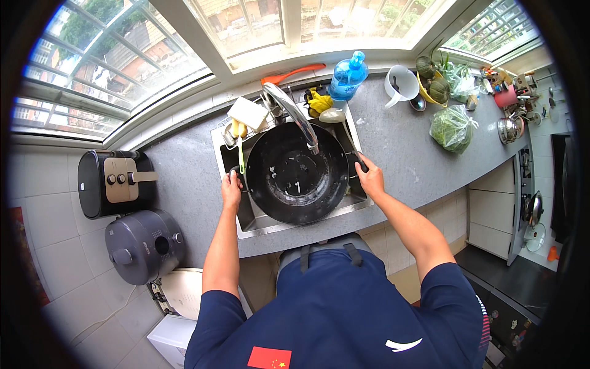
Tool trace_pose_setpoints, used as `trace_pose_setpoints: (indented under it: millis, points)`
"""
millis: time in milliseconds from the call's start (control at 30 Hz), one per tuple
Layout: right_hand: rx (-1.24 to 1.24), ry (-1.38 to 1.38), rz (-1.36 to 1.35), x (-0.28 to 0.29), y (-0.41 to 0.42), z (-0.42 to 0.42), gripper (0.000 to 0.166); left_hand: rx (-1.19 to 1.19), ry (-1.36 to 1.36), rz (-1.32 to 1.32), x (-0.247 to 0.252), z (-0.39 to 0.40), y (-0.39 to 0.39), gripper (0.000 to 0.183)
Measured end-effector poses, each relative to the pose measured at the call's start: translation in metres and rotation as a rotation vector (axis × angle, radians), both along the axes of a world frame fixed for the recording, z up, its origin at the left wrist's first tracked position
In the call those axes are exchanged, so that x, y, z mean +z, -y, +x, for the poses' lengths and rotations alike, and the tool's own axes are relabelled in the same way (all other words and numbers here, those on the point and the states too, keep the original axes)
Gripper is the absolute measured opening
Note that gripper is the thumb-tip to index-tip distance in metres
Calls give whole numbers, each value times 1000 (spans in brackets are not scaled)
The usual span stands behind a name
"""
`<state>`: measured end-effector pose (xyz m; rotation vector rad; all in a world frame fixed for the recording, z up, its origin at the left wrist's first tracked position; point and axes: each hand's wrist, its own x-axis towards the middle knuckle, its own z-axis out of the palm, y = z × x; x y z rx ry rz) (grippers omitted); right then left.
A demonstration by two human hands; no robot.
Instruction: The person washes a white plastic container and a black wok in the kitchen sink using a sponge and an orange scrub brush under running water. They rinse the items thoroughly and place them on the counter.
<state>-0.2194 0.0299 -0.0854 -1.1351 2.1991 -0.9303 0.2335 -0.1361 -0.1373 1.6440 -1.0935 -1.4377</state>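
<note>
A black wok rests over the stainless steel sink, with pale residue and small bits on its inside. My left hand is closed around the wok's left loop handle. In my right hand is the dark handle of a metal ladle, whose bowl points to the back of the sink. That hand is beside the wok's right handle; whether it grips this too is hidden. The chrome faucet arches over the wok, and no water stream is visible.
Behind the sink are a white sponge block, a green-handled brush, yellow gloves or cloth and a blue pump bottle. A white jug and bagged greens stand right; an air fryer and electric cooker left.
</note>
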Motion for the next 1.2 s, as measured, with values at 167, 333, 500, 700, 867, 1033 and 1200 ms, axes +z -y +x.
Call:
trace_pose_setpoints:
  millis: [167, 333, 500, 700, 867, 1033, 1200]
  points:
    - [123, -271, -94, 5, -10, 1, 38, -22, 146, 13, -10, 10, 2, 31]
    - [252, -231, -190, 28, -40, 11, 31, 134, 476, -92, -17, 5, -17, 51]
    - [277, 91, 180, 58, -55, 53, 31, 173, 653, -509, 60, -77, -105, 21]
    - [381, 229, 172, 41, -34, 109, 34, -198, -396, 677, 86, -190, -165, 50]
    - [732, 54, 293, 64, 4, 88, 42, -153, -573, 769, 88, -199, -152, 46]
    - [998, 352, 413, 72, 118, 58, 30, 92, -784, 902, 111, -192, -128, 26]
    - [788, -527, -59, 70, 246, 47, 69, 57, -576, 904, 104, -170, -148, 22]
